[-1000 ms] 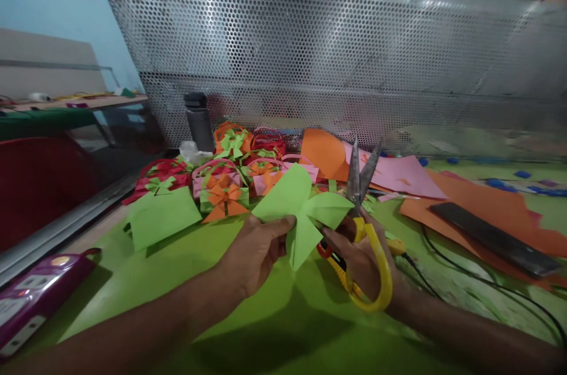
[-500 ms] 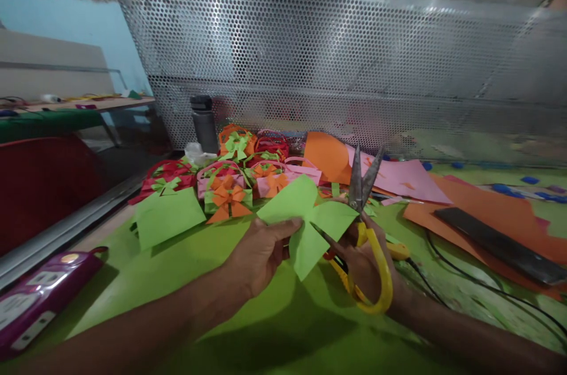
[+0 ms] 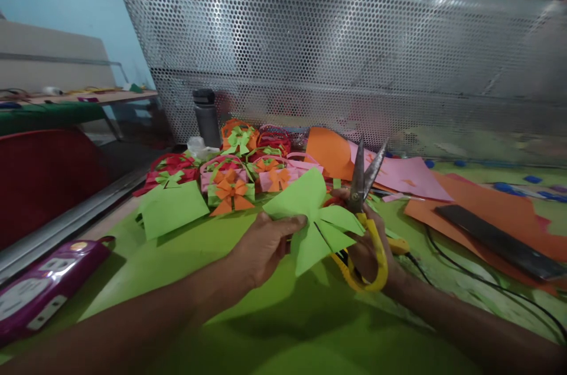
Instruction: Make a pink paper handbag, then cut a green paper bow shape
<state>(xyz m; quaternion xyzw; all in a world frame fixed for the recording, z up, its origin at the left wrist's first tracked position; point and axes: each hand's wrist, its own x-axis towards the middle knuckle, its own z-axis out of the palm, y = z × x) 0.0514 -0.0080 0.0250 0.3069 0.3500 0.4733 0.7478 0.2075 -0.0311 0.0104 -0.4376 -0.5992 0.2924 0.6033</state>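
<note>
My left hand pinches a bright green paper cut-out between thumb and fingers. Petal-like flaps spread from its middle, with slits between those on the right. In my right hand is a pair of yellow-handled scissors, blades a little apart and pointing up and away from me. The scissors are just right of the paper. Some right-hand fingers are behind the flaps, and I cannot tell whether they touch the paper. Beyond my hands are small paper baskets with bows, among them one with an orange bow.
A green paper sheet and a purple device are at left. A dark bottle stands before a perforated metal panel. Orange sheets, a pink sheet, a black bar-shaped object and a cable lie at right.
A further slit now shows in the paper's right side, and its flaps are spread apart. My right fingers have moved from the front slit to behind the paper. The view has tilted slightly.
</note>
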